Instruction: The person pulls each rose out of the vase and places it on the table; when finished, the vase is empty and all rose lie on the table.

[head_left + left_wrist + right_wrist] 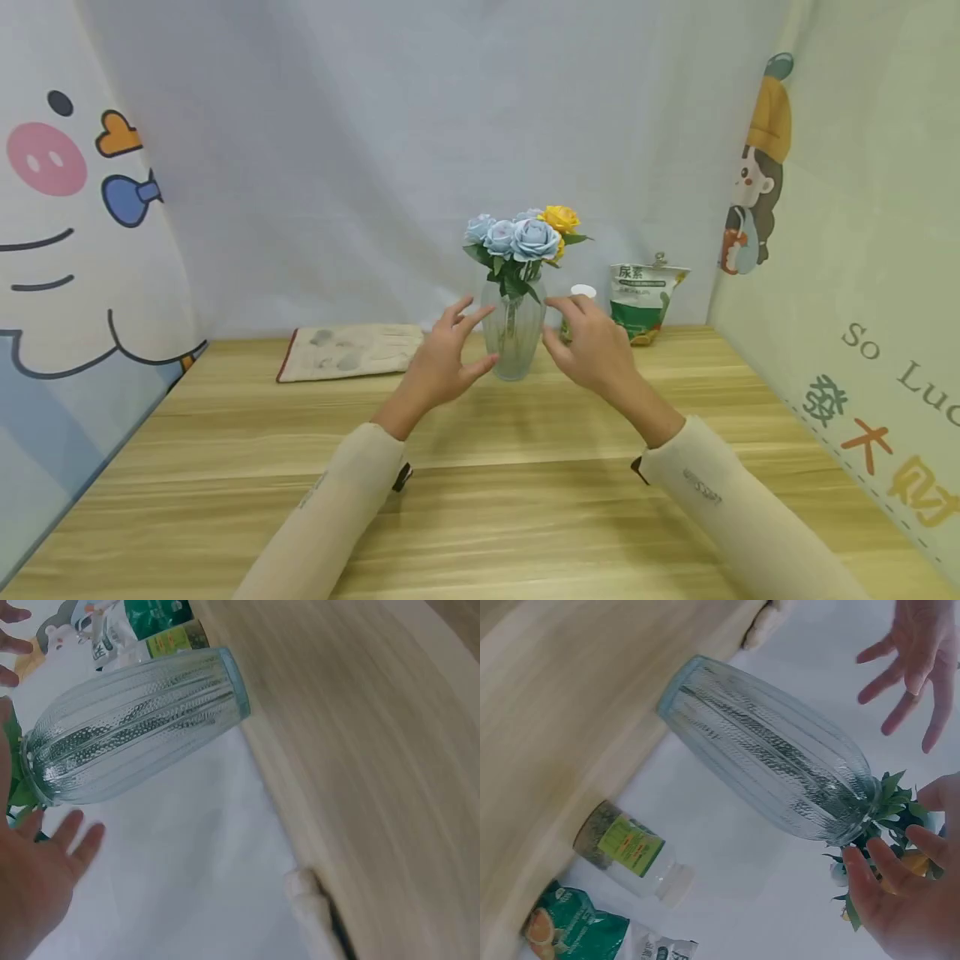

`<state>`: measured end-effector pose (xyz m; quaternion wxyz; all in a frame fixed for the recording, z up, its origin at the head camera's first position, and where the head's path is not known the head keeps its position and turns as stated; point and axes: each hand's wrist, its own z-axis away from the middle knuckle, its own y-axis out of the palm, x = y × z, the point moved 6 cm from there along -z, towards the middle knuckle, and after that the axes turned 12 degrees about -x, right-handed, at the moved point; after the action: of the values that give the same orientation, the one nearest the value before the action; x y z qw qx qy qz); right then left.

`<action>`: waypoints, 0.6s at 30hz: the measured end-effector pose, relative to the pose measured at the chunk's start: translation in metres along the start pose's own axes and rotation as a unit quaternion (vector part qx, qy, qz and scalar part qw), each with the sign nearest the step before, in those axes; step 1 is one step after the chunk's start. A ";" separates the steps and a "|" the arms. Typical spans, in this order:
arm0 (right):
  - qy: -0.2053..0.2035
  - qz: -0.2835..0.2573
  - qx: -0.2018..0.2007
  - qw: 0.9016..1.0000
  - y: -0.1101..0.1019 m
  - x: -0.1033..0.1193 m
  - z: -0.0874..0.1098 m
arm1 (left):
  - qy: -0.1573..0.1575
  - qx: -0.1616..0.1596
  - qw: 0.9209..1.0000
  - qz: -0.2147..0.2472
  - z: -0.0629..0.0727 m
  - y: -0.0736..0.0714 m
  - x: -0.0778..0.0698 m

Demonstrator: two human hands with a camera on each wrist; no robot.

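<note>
A ribbed clear glass vase (513,337) stands upright on the wooden table, holding light blue roses (534,240) and yellow roses (560,218) with green leaves. To its left is my left hand (444,357), thumb and fingers spread toward the glass. My right hand (591,346) is on the other side, its fingers loosely bent near the vase. In the left wrist view a gap shows between the left hand (37,877) and the vase (139,724). From the right wrist, the right hand's fingers (889,870) spread beside the leaves at the vase's mouth.
Behind my left hand lies a pale fabric glove (348,350) with a dark red edge. A white-capped jar (626,847) with a green-yellow label stands right of the vase. Beside it is a green and white bag (643,302) closed with a clip. Printed curtains surround the table.
</note>
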<state>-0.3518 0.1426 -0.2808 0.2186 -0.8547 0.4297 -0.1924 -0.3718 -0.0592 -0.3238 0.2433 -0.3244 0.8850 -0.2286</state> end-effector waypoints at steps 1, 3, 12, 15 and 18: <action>0.007 -0.013 -0.001 1.000 -0.001 0.001 -0.002 | -0.002 -0.003 1.000 0.021 0.000 0.001 0.001; 0.017 -0.035 -0.004 0.999 -0.003 0.002 -0.008 | -0.003 -0.010 0.998 0.057 -0.001 0.002 0.001; 0.042 -0.091 0.018 0.995 0.001 0.003 -0.036 | -0.033 -0.004 0.997 0.077 -0.009 0.013 0.009; 0.062 -0.107 0.026 0.992 0.006 0.001 -0.042 | -0.045 0.000 0.995 0.085 -0.015 0.016 0.011; 0.077 -0.124 0.027 0.989 0.010 0.000 -0.046 | -0.054 0.004 0.994 0.091 -0.019 0.019 0.013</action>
<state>-0.3821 0.1274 -0.2485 0.1823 -0.8776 0.3308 -0.2952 -0.4004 -0.0504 -0.3233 0.3123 -0.2535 0.8953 -0.1912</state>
